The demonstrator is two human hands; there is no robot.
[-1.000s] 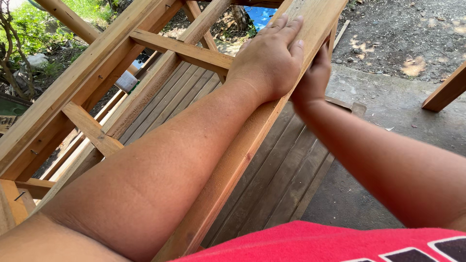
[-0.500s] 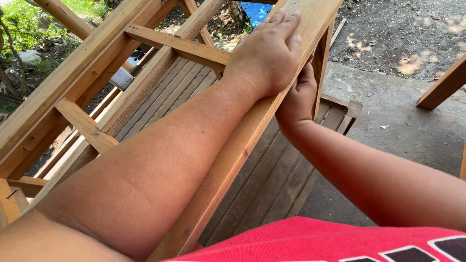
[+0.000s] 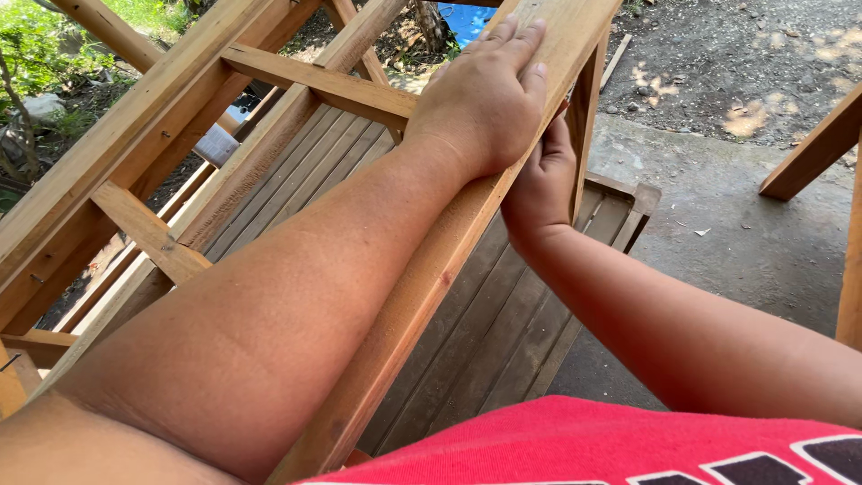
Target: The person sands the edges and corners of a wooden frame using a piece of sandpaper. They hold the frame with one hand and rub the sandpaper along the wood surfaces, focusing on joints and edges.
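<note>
I have my left hand [image 3: 485, 103] laid flat on top of the long wooden rail [image 3: 422, 296], palm down, fingers together and stretched along its length toward the far end; nothing is pinched, it simply presses on the board's upper face, which I judge keeps the rail steady. The rail runs from near my red shirt [image 3: 646, 449] up and away to the far right of the frame. My right hand [image 3: 543, 184] sits just under and to the right of it, fingers curled up against the rail's underside where an upright post [image 3: 585, 108] meets it (how tightly it is closed I cannot tell, since the rail hides the fingertips). The two hands bracket the board from above and below.

To the left, a cross brace [image 3: 314, 85] joins the rail to a parallel beam [image 3: 135, 135], with shorter diagonal pieces beyond. Below lies a slatted wooden deck [image 3: 485, 332], and to the far right a concrete slab [image 3: 745, 233] and bare dirt.
</note>
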